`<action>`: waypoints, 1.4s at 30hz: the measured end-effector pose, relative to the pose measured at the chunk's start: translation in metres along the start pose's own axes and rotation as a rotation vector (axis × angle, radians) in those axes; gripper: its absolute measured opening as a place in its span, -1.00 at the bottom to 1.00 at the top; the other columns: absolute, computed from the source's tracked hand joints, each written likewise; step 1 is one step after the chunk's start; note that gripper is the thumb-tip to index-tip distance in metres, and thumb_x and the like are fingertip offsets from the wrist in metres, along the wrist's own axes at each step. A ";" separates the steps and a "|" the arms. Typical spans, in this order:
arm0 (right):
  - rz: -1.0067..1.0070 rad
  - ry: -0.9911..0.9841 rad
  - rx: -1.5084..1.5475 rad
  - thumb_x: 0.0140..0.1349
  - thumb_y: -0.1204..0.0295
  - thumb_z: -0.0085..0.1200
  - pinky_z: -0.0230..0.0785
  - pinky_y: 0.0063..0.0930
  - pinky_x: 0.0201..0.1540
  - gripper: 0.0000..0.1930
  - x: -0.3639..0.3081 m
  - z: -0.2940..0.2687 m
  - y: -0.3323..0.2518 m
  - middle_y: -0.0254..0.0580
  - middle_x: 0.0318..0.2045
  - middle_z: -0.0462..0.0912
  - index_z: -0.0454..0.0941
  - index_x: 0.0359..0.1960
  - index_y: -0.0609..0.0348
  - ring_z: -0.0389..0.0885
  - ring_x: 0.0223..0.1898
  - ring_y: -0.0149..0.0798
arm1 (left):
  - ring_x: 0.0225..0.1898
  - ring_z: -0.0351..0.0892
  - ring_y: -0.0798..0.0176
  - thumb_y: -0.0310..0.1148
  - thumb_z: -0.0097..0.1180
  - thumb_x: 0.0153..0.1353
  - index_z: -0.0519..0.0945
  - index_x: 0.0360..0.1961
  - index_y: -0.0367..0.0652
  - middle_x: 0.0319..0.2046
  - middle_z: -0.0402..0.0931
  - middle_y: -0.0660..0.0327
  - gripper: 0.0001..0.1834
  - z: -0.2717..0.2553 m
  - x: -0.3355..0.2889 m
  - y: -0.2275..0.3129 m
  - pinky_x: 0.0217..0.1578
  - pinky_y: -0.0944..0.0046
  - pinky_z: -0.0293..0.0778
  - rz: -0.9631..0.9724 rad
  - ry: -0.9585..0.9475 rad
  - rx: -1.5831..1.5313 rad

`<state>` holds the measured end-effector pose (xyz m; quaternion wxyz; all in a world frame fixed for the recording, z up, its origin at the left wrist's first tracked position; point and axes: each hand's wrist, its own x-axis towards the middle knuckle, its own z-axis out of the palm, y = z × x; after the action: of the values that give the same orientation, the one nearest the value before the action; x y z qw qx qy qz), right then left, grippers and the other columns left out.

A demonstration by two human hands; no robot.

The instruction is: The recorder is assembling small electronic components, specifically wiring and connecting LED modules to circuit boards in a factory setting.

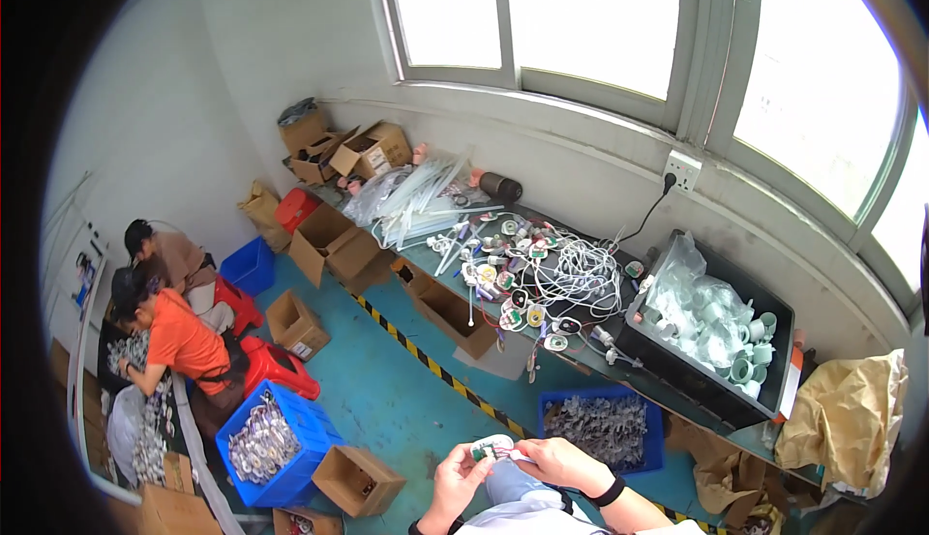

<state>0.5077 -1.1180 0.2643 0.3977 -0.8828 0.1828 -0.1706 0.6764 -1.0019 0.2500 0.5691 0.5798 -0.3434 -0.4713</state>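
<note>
In front of my lap, my left hand (459,481) pinches a small round white part with a green circuit board (491,449) on its face. My right hand (569,465) is closed close beside it, fingertips together around a small whitish piece next to thin reddish wires. What exactly those fingers hold is too small to make out. Both hands are above my legs, away from the bench. Loose round circuit boards, coloured wires and a heap of white cable (583,279) lie on the bench ahead.
A black crate (634,346) of white cups in plastic stands at the bench's right. Below are a blue bin (661,435) of grey parts and an open carton (447,317). At left stands a blue crate (314,430); two people sit working beyond it, one in an orange shirt (184,337).
</note>
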 end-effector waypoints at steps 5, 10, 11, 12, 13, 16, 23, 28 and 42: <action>0.034 0.083 0.027 0.18 0.39 0.01 0.40 -0.22 -0.44 -0.82 0.054 -0.011 0.035 -0.01 -0.49 0.52 0.44 -0.30 0.27 0.54 -0.48 0.06 | -0.39 0.52 0.48 -0.47 0.13 0.19 0.44 -0.17 -0.33 -0.36 0.54 0.24 -0.77 -0.015 0.071 0.015 -0.40 0.49 0.45 0.008 -0.006 -0.008; 0.112 0.097 0.037 0.21 0.36 -0.01 0.39 -0.21 -0.42 -0.82 0.103 -0.018 0.095 -0.03 -0.51 0.50 0.43 -0.32 0.25 0.53 -0.45 0.05 | -0.38 0.53 0.45 -0.49 0.16 0.16 0.45 -0.18 -0.34 -0.33 0.52 0.24 -0.77 -0.032 0.161 0.004 -0.35 0.46 0.49 0.032 -0.106 0.109; 0.101 0.130 0.039 0.22 0.35 -0.01 0.38 -0.20 -0.41 -0.81 0.115 -0.023 0.104 -0.04 -0.51 0.49 0.43 -0.32 0.25 0.52 -0.45 0.05 | -0.38 0.54 0.44 -0.50 0.16 0.16 0.45 -0.18 -0.34 -0.33 0.52 0.23 -0.77 -0.034 0.181 0.006 -0.33 0.45 0.49 0.032 -0.139 0.121; 0.090 0.163 0.041 0.23 0.34 -0.02 0.38 -0.19 -0.40 -0.81 0.126 -0.028 0.114 -0.05 -0.52 0.48 0.42 -0.33 0.24 0.52 -0.44 0.05 | -0.37 0.54 0.44 -0.50 0.16 0.15 0.45 -0.18 -0.34 -0.32 0.51 0.23 -0.76 -0.035 0.200 0.008 -0.32 0.44 0.50 0.031 -0.174 0.134; 0.107 0.178 0.052 0.23 0.34 -0.02 0.38 -0.19 -0.40 -0.81 0.136 -0.033 0.125 -0.05 -0.52 0.48 0.42 -0.33 0.24 0.52 -0.44 0.05 | -0.37 0.54 0.44 -0.50 0.16 0.15 0.45 -0.18 -0.34 -0.32 0.51 0.23 -0.76 -0.034 0.219 0.010 -0.32 0.44 0.50 0.017 -0.191 0.144; 0.151 0.259 0.072 0.25 0.34 -0.04 0.38 -0.20 -0.43 -0.81 0.165 -0.044 0.148 -0.06 -0.51 0.49 0.42 -0.32 0.23 0.52 -0.46 0.05 | -0.37 0.54 0.42 -0.49 0.14 0.17 0.46 -0.19 -0.34 -0.32 0.52 0.23 -0.78 -0.030 0.272 0.033 -0.32 0.44 0.50 -0.061 -0.246 0.173; 0.268 0.263 0.207 0.21 0.38 0.00 0.36 -0.19 -0.46 -0.83 0.224 -0.079 0.186 -0.09 -0.47 0.49 0.37 -0.28 0.21 0.52 -0.46 0.00 | -0.38 0.54 0.43 -0.48 0.14 0.17 0.48 -0.16 -0.31 -0.34 0.57 0.22 -0.78 -0.006 0.363 0.050 -0.38 0.47 0.45 -0.090 -0.194 0.068; 0.211 0.329 0.241 0.15 0.42 0.05 0.36 -0.20 -0.46 -0.82 0.243 -0.092 0.205 -0.10 -0.46 0.49 0.36 -0.28 0.21 0.52 -0.46 0.01 | -0.27 0.51 0.42 -0.54 0.18 0.13 0.50 -0.18 -0.29 -0.27 0.54 0.26 -0.77 0.002 0.392 0.048 -0.19 0.42 0.43 -0.156 -0.248 -0.017; 0.141 0.432 0.593 0.12 0.28 0.16 0.38 -0.37 -0.37 -0.64 0.283 -0.093 0.215 -0.17 -0.43 0.53 0.46 -0.10 0.19 0.53 -0.45 -0.16 | -0.13 0.58 0.05 -0.30 0.12 0.20 0.32 -0.19 -0.23 -0.36 0.57 0.16 -0.70 0.017 0.422 0.065 0.12 0.02 0.31 0.038 -0.256 -0.039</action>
<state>0.6740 -1.4396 0.2022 0.5990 -0.6581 0.2657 -0.3707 0.8046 -1.4097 0.2496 0.5408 0.4971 -0.4149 -0.5370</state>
